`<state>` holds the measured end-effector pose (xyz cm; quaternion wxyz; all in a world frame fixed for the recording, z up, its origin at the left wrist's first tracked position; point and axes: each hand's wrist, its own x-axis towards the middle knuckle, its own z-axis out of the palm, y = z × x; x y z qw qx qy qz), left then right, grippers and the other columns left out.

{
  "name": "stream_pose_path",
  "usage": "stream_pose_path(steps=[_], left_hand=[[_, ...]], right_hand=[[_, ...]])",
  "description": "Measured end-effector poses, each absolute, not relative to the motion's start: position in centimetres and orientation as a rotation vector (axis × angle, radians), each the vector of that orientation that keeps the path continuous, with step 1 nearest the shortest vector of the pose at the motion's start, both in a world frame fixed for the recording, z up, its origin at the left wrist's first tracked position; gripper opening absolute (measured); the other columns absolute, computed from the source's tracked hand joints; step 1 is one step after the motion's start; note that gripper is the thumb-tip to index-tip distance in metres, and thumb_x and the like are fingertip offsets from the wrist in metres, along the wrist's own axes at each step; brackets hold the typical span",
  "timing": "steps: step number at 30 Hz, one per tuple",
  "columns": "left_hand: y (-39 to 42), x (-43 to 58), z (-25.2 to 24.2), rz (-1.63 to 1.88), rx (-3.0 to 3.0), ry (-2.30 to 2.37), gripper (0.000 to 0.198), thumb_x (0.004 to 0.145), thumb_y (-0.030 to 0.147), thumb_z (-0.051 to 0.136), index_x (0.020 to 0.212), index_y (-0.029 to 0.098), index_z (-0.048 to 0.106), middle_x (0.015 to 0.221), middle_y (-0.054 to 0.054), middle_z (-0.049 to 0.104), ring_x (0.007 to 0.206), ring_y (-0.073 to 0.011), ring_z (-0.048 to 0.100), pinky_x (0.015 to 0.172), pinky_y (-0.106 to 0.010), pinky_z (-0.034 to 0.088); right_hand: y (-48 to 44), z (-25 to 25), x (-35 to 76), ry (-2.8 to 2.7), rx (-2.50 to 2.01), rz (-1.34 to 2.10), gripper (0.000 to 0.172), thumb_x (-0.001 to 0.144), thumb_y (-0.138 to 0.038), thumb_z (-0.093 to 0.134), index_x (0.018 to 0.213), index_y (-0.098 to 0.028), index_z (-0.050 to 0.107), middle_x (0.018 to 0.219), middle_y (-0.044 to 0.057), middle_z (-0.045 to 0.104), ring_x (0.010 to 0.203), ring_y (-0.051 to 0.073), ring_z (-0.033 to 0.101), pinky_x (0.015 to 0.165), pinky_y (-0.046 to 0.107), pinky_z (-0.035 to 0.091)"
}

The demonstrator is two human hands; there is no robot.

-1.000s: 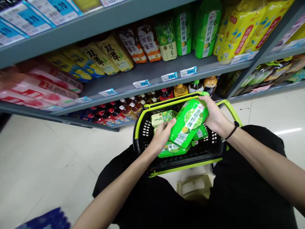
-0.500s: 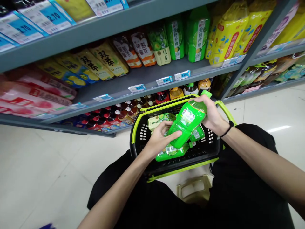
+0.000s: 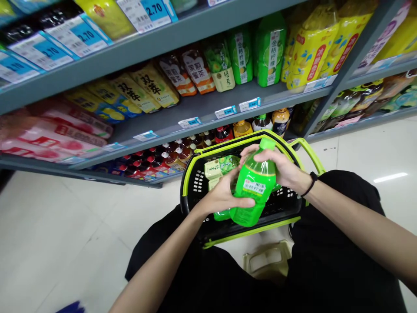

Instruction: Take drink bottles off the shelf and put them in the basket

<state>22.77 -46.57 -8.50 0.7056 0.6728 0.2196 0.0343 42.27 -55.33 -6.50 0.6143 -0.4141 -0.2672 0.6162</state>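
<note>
Both my hands are closed around a green drink bottle [image 3: 256, 184], held tilted above a black shopping basket [image 3: 280, 217] with lime-green rims. My left hand [image 3: 220, 195] grips its lower side, with the thumb across the front. My right hand [image 3: 283, 167] wraps the neck just under the green cap. Behind the bottle, inside the basket, lie pale-green tea bottles [image 3: 221, 166] and part of another green bottle [image 3: 222, 214]. The held bottle and my hands hide much of the basket's inside.
A grey shelf [image 3: 195, 104] ahead carries packs of bottled drinks, among them green bottles [image 3: 271, 54] and yellow bottles [image 3: 311, 50]. More bottles [image 3: 146, 161] stand on the level below. A beige stool [image 3: 269, 258] is between my knees. At far left a blurred hand [image 3: 14, 126] touches pink packs.
The green bottle has turned more upright, its cap swinging leftward and its label coming to face me. My right hand has shifted its grip around the neck. The view has moved slightly.
</note>
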Motion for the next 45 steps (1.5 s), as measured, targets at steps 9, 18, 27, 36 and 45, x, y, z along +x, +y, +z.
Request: stream_pose_path(steps=[9, 18, 27, 36, 45], left_hand=[[-47.2, 22.8, -8.5, 0.139, 1.860, 0.434, 0.110, 0.055, 0.039, 0.104, 0.153, 0.022, 0.056, 0.144, -0.014, 0.066, 0.143, -0.0417, 0.055, 0.129, -0.058, 0.036], [-47.3, 23.1, -8.7, 0.071, 1.846, 0.386, 0.094, 0.063, 0.048, 0.101, 0.142, 0.019, 0.062, 0.142, -0.013, 0.069, 0.133, -0.0364, 0.065, 0.119, -0.049, 0.048], [-47.6, 22.8, -7.9, 0.019, 2.010, 0.412, 0.102, 0.064, 0.051, 0.098, 0.151, 0.020, 0.056, 0.148, -0.014, 0.066, 0.134, -0.0396, 0.063, 0.118, -0.052, 0.049], [-47.7, 22.7, -7.7, -0.005, 2.112, 0.398, 0.118, 0.068, 0.054, 0.095, 0.164, 0.017, 0.037, 0.155, -0.018, 0.057, 0.142, -0.0423, 0.057, 0.124, -0.054, 0.043], [-47.6, 22.5, -8.0, -0.011, 2.084, 0.395, 0.113, 0.069, 0.054, 0.095, 0.161, 0.019, 0.039, 0.152, -0.017, 0.060, 0.137, -0.0403, 0.061, 0.118, -0.052, 0.048]], right_hand=[[-56.1, -6.1, 42.4, -1.183, -0.874, 1.411, 0.062, 0.078, -0.073, 0.082, 0.113, -0.022, 0.073, 0.106, 0.007, 0.075, 0.101, 0.026, 0.071, 0.092, 0.041, 0.055], [-55.7, -7.7, 41.7, -0.902, -0.901, 1.455, 0.078, 0.093, -0.090, 0.043, 0.091, -0.024, 0.083, 0.093, 0.009, 0.079, 0.088, 0.027, 0.072, 0.087, 0.041, 0.056], [-55.3, -8.0, 41.0, -0.713, -0.948, 1.548, 0.080, 0.087, -0.090, 0.044, 0.075, -0.021, 0.082, 0.080, 0.009, 0.078, 0.079, 0.026, 0.070, 0.086, 0.039, 0.056], [-55.3, -8.3, 41.0, -0.697, -0.942, 1.548, 0.052, 0.087, -0.069, 0.059, 0.068, -0.025, 0.077, 0.078, 0.007, 0.077, 0.080, 0.029, 0.071, 0.092, 0.044, 0.055], [-55.3, -9.1, 40.8, -0.646, -0.922, 1.574, 0.049, 0.088, -0.065, 0.058, 0.072, -0.023, 0.078, 0.081, 0.009, 0.079, 0.080, 0.028, 0.071, 0.093, 0.042, 0.055]])
